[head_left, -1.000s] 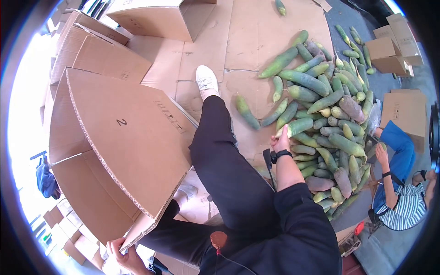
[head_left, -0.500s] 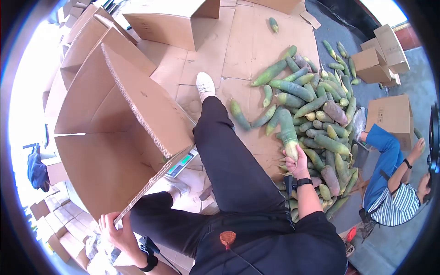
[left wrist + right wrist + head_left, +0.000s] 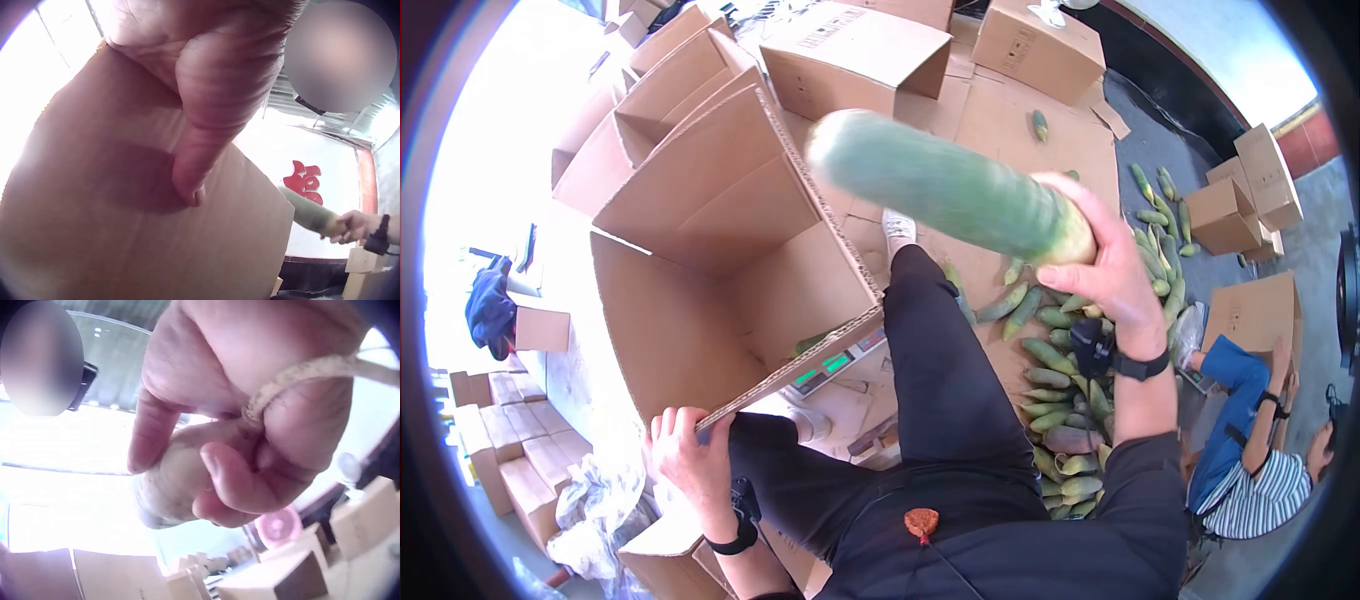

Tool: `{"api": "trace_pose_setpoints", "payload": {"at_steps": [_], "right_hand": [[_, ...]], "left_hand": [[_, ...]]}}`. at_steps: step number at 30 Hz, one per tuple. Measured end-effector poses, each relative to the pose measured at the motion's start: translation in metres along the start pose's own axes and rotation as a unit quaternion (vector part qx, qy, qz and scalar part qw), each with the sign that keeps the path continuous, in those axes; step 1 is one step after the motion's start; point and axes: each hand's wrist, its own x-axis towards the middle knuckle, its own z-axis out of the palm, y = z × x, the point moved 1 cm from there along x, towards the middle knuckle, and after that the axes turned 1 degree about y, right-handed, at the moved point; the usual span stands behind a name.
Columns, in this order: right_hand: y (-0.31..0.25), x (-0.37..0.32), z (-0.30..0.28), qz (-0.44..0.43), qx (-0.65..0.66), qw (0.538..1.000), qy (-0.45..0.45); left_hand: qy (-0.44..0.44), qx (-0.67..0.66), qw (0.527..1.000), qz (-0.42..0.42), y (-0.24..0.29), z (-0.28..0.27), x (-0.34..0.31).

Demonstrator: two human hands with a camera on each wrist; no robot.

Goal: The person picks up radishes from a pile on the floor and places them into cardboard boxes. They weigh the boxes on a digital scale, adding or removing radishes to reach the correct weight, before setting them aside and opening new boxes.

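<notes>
My right hand (image 3: pixel 1105 265) grips a large green radish (image 3: pixel 945 190) by its pale end and holds it up, its far end pointing toward the open cardboard box (image 3: pixel 730 270). In the right wrist view the fingers curl round the radish (image 3: pixel 178 472), and its thin root tail (image 3: pixel 306 372) trails across the palm. My left hand (image 3: pixel 690 455) pinches the near rim of the box, thumb on one face of the cardboard wall (image 3: pixel 125 206) in the left wrist view. Low inside the box a bit of green radish (image 3: pixel 808 344) shows.
A scale (image 3: pixel 835 370) with green displays sits beside the box. A big heap of radishes (image 3: pixel 1050 370) covers the floor to the right. More boxes (image 3: pixel 850 60) stand ahead, and another person in a striped shirt (image 3: pixel 1265 495) is at the far right.
My right hand has lifted the radish off the heap and swung it up and left toward the box. The box has tilted, so its inside shows more; my left hand stays on its rim.
</notes>
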Motion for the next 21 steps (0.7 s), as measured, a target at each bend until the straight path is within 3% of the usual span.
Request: {"api": "trace_pose_setpoints", "payload": {"at_steps": [2,4,9,11,14,16,18,20,21], "right_hand": [[-0.032,0.032,0.022,-0.128,-0.144,0.98,-0.057],[-0.058,0.057,0.055,-0.155,-0.213,0.957,-0.123],[-0.057,0.113,0.163,-0.193,-0.439,0.806,-0.348],[-0.051,0.125,0.208,-0.136,-0.548,0.712,-0.418],[-0.03,0.133,0.249,-0.148,-0.557,0.669,-0.469],[-0.012,0.134,0.269,-0.088,-0.601,0.594,-0.527],[0.005,0.136,0.277,-0.056,-0.613,0.548,-0.567],[0.007,0.139,0.272,-0.048,-0.594,0.52,-0.611],[0.019,0.145,0.276,-0.067,-0.585,0.539,-0.602]], "left_hand": [[0.002,-0.003,1.0,-0.012,0.002,-0.001,0.002],[0.014,-0.007,1.0,0.0,0.0,-0.002,0.003],[-0.004,-0.025,0.999,-0.027,-0.003,-0.001,0.002],[-0.009,-0.025,0.999,-0.034,-0.005,-0.001,0.001],[-0.012,-0.026,0.999,-0.033,-0.007,0.0,0.001],[-0.017,-0.029,0.999,-0.028,-0.006,0.001,-0.001],[-0.013,-0.018,0.999,-0.023,-0.006,0.001,-0.004],[-0.016,-0.019,1.0,-0.017,-0.005,0.001,-0.006],[-0.012,-0.016,1.0,-0.017,-0.005,0.002,-0.006]]}}
